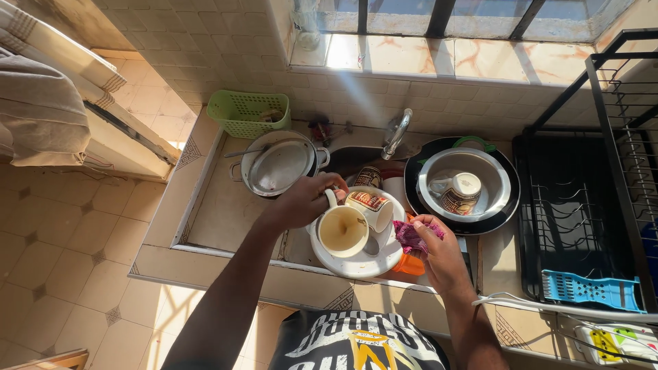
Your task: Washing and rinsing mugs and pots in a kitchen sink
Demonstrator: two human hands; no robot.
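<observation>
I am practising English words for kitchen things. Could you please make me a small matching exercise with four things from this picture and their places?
Things:
1. cream mug
2. pink cloth
3. green basket
4. blue grater

Places:
A. at the back corner, against the tiled wall
B. held by its handle in the left hand
C. on the black drying rack
D. in the right hand

Pairs: 1-B, 2-D, 3-A, 4-C

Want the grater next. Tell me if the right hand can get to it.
Probably yes: the right hand, holding a purple cloth, has open counter between it and the blue grater on the black drying rack.
</observation>
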